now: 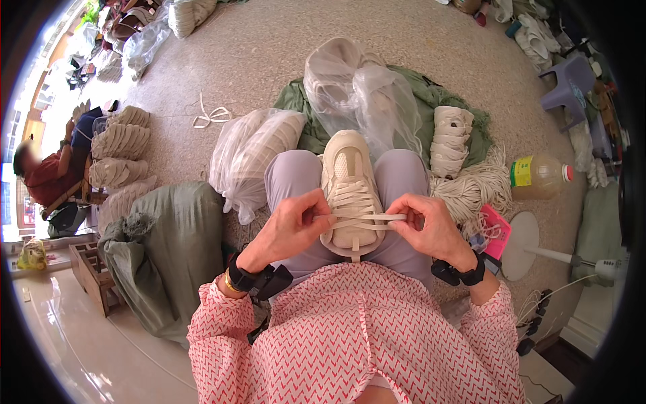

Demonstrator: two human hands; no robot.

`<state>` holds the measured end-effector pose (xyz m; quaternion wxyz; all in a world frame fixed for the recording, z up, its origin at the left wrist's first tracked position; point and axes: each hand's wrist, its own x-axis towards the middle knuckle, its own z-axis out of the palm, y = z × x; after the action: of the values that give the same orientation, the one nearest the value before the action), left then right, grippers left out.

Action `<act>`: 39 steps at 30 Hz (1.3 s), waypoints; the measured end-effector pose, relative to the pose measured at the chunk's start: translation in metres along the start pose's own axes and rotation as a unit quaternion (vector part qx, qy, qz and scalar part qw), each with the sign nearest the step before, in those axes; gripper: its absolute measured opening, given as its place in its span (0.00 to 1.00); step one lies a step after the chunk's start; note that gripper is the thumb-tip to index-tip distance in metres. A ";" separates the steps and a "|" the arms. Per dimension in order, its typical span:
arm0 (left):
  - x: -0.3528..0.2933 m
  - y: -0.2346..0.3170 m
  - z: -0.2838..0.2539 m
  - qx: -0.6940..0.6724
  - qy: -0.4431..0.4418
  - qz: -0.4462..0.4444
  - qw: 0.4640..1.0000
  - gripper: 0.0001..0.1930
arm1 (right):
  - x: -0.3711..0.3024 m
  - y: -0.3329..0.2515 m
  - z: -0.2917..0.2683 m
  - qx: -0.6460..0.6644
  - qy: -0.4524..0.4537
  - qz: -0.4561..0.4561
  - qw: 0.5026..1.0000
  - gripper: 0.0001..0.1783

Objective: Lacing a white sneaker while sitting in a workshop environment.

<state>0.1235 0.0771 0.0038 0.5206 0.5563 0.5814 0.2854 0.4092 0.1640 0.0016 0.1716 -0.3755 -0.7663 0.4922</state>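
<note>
A cream sneaker [348, 165] rests between my knees, its toe pointing away from me and its heel loop near my shirt. Laces criss-cross its tongue up to the top. Across the shoe's opening runs a pair of flat cream shoelace strands [367, 218], stretched from one hand to the other. My left hand [301, 219] pinches the lace between thumb and forefinger at the left of the shoe. On the right side, my right hand [424, 222] pinches the lace in the same way, fingers curled.
Clear bags of shoe parts [259, 151] lie ahead on green cloth [293, 97]. To the right are a lace pile [481, 188], a jug [538, 176], a pink tray [496, 232] and a fan [521, 249]. A green sack [178, 249] stands left. Another person [54, 168] sits far left.
</note>
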 end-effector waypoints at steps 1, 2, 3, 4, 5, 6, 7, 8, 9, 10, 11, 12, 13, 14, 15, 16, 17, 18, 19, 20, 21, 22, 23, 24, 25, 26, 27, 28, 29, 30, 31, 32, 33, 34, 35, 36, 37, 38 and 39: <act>0.001 -0.001 0.000 0.000 -0.001 0.000 1.000 0.08 | 0.000 0.000 0.000 0.000 0.002 0.000 1.000 0.08; 0.002 -0.005 0.000 -0.025 0.002 -0.012 1.000 0.08 | -0.001 0.002 0.000 -0.001 0.002 0.001 1.000 0.08; 0.003 -0.008 0.000 -0.049 0.004 -0.024 0.998 0.08 | -0.002 0.007 0.000 0.040 0.001 0.023 0.999 0.07; 0.004 -0.012 0.000 -0.049 0.004 -0.024 0.998 0.08 | -0.003 0.012 0.001 0.081 -0.001 0.045 0.996 0.07; 0.004 -0.015 0.000 -0.090 -0.008 -0.036 0.995 0.09 | -0.003 0.015 0.001 0.081 -0.001 0.045 0.996 0.07; 0.005 -0.017 0.000 -0.131 -0.019 -0.047 0.990 0.09 | -0.003 0.018 0.002 0.112 0.001 0.059 0.992 0.07; 0.005 -0.018 0.000 -0.131 -0.020 -0.048 0.990 0.09 | -0.003 0.020 0.002 0.143 0.004 0.074 0.987 0.07; 0.004 -0.019 0.001 -0.152 -0.027 -0.044 0.987 0.09 | -0.003 0.022 0.002 0.144 0.004 0.075 0.987 0.07; 0.004 -0.020 0.001 -0.173 -0.035 -0.040 0.984 0.09 | -0.004 0.024 0.002 0.153 0.005 0.078 0.985 0.08; 0.003 -0.021 0.001 -0.172 -0.035 -0.040 0.984 0.09 | -0.004 0.025 0.002 0.164 0.005 0.081 0.983 0.08; 0.003 -0.022 0.000 -0.183 -0.046 -0.039 0.981 0.10 | -0.004 0.024 0.002 0.164 0.004 0.081 0.983 0.08; 0.002 -0.023 0.000 -0.193 -0.058 -0.038 0.979 0.10 | -0.004 0.023 0.002 0.181 0.006 0.092 0.979 0.09; 0.002 -0.022 0.000 -0.193 -0.058 -0.039 0.979 0.10 | -0.004 0.023 0.002 0.197 0.008 0.103 0.975 0.09; 0.002 -0.020 0.001 -0.215 -0.065 -0.029 0.974 0.12 | -0.005 0.023 0.003 0.197 0.008 0.103 0.975 0.09; 0.002 -0.018 0.001 -0.237 -0.071 -0.020 0.969 0.13 | -0.005 0.025 0.003 0.196 0.011 0.100 0.975 0.09; 0.002 -0.015 0.000 -0.237 -0.071 -0.020 0.969 0.13 | -0.005 0.026 0.003 0.196 0.013 0.098 0.976 0.09; 0.003 -0.013 -0.001 -0.211 -0.078 -0.025 0.974 0.15 | -0.006 0.025 0.003 0.196 0.013 0.098 0.976 0.09; 0.003 -0.011 -0.002 -0.186 -0.084 -0.031 0.978 0.16 | -0.006 0.025 0.003 0.199 0.013 0.101 0.975 0.09; 0.004 -0.012 -0.003 -0.186 -0.083 -0.030 0.979 0.16 | -0.006 0.024 0.003 0.201 0.012 0.104 0.974 0.09; 0.005 -0.014 -0.002 -0.177 -0.096 -0.012 0.980 0.18 | -0.006 0.023 0.003 0.201 0.011 0.103 0.974 0.09; 0.006 -0.014 -0.002 -0.167 -0.108 0.007 0.980 0.20 | -0.006 0.021 0.004 0.211 0.023 0.105 0.972 0.09; 0.006 -0.013 -0.001 -0.167 -0.108 0.007 0.980 0.20 | -0.007 0.020 0.005 0.220 0.035 0.107 0.969 0.09; 0.006 -0.012 0.000 -0.171 -0.096 -0.009 0.981 0.20 | -0.007 0.021 0.005 0.220 0.035 0.107 0.969 0.09; 0.006 -0.011 0.001 -0.175 -0.084 -0.025 0.981 0.21 | -0.009 0.022 0.005 0.221 0.040 0.111 0.968 0.09; 0.006 -0.011 0.002 -0.174 -0.084 -0.025 0.981 0.21 | -0.010 0.023 0.005 0.222 0.046 0.116 0.967 0.10; 0.006 -0.011 0.002 -0.172 -0.078 -0.030 0.981 0.21 | -0.011 0.024 0.005 0.222 0.046 0.116 0.967 0.10; 0.005 -0.011 0.002 -0.170 -0.073 -0.036 0.982 0.21 | -0.012 0.025 0.005 0.219 0.053 0.112 0.968 0.10; 0.005 -0.011 0.002 -0.170 -0.073 -0.036 0.982 0.21 | -0.013 0.026 0.005 0.216 0.060 0.108 0.969 0.10; 0.004 -0.011 0.003 -0.204 -0.055 -0.033 0.977 0.18 | -0.014 0.027 0.005 0.216 0.060 0.108 0.968 0.10; 0.003 -0.011 0.003 -0.237 -0.036 -0.029 0.970 0.15 | -0.015 0.028 0.005 0.210 0.059 0.111 0.970 0.10; 0.002 -0.012 0.003 -0.237 -0.037 -0.029 0.970 0.15 | -0.016 0.028 0.004 0.203 0.059 0.113 0.971 0.10; 0.002 -0.012 0.002 -0.221 -0.019 -0.007 0.975 0.10 | -0.017 0.029 0.004 0.203 0.059 0.114 0.971 0.10; 0.001 -0.013 0.002 -0.205 -0.002 0.016 0.979 0.07 | -0.018 0.030 0.003 0.200 0.064 0.110 0.972 0.10; 0.001 -0.015 0.002 -0.204 -0.001 0.016 0.979 0.07 | -0.019 0.030 0.004 0.197 0.067 0.106 0.972 0.10; 0.000 -0.017 0.002 -0.149 0.019 0.041 0.988 0.06 | -0.019 0.030 0.004 0.197 0.067 0.105 0.972 0.10; 0.000 -0.019 0.002 -0.094 0.040 0.066 0.993 0.09 | -0.020 0.029 0.005 0.196 0.071 0.102 0.973 0.10; 0.000 -0.019 0.003 -0.094 0.040 0.066 0.993 0.09 | -0.020 0.029 0.005 0.195 0.075 0.099 0.973 0.10; 0.000 -0.018 0.006 -0.057 0.063 0.071 0.994 0.08 | -0.020 0.029 0.006 0.195 0.075 0.099 0.973 0.10; 0.000 -0.017 0.009 -0.020 0.085 0.076 0.993 0.07 | -0.020 0.028 0.006 0.189 0.077 0.096 0.974 0.10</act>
<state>0.1259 0.0715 -0.0146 0.4573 0.5619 0.5735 0.3824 0.4297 0.1521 -0.0239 0.2499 -0.4445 -0.6042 0.6123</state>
